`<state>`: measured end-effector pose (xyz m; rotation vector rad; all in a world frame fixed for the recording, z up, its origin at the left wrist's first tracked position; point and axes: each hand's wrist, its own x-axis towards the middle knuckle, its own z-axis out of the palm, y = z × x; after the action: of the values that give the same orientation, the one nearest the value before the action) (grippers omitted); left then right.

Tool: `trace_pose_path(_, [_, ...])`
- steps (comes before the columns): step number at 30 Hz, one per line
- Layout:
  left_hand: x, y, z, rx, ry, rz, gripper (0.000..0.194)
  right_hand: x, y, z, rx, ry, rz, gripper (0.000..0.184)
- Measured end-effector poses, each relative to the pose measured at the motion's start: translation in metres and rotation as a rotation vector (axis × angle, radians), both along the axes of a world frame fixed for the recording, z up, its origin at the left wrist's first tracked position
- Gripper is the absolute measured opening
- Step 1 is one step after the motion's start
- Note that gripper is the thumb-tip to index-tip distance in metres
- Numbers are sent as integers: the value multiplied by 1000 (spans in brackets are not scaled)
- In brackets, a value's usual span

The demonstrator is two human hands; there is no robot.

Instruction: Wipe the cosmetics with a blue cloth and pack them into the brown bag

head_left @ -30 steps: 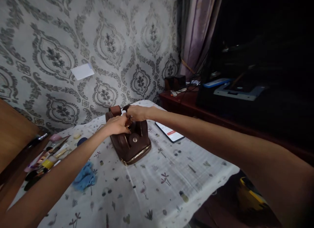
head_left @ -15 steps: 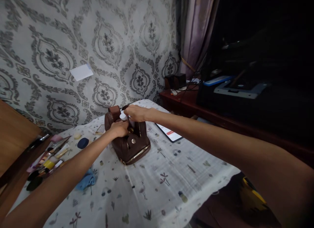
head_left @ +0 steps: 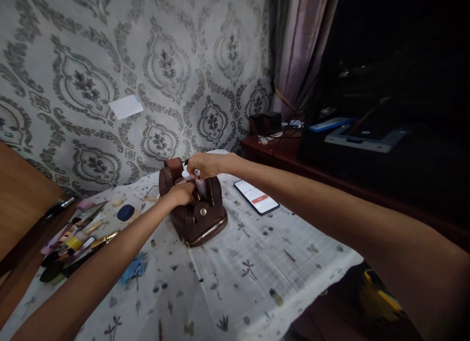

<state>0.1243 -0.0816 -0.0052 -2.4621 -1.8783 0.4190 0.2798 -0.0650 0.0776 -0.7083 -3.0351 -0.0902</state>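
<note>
A brown leather bag [head_left: 179,219] with a gold zipper and a round snap stands open on the cloth. My left hand [head_left: 182,193] reaches into its opening; the fingertips are hidden inside. My right hand [head_left: 203,166], with a ring on one finger, is closed over the far side of the opening. Below its fingers shows a pale pinkish bottle [head_left: 200,186], its lower end inside the bag. A white round cap [head_left: 186,173] sticks up between my two hands.
Loose cosmetics [head_left: 75,240], a dark blue round case [head_left: 125,213] and a blue cloth [head_left: 132,270] lie on the left. A lit phone [head_left: 259,199] rests right of the bag on the patterned tablecloth [head_left: 205,292]. Behind stands a papered wall [head_left: 165,62].
The view has shifted slightly, and more of the phone shows beside my right arm. Both hands stay at the bag's opening with little visible movement.
</note>
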Motion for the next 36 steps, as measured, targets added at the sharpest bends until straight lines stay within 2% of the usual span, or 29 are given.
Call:
trace_pose_path(4, [-4,2,-4,10,-38,-12,34,-2,5,-1,3,13,55,26])
trace_pose_path(12, [-11,3,-11,40,-129,-29,24,-6,20,-21,34,91,88,28])
trace_pose_path(19, [-17,9,-20,64,-207,-16,34,-7,35,-28,-11,159,103,31])
trace_pose_path(24, [-15,13,-24,58,-224,-16,35,-8,35,-28,18,102,96,28])
trace_pose_path(29, [-15,9,-21,91,-282,-5,36,-2,25,-25,85,155,58,31])
trace_pose_path(36, [-15,-4,-9,178,-372,76,30,12,17,-22,79,174,-13,17])
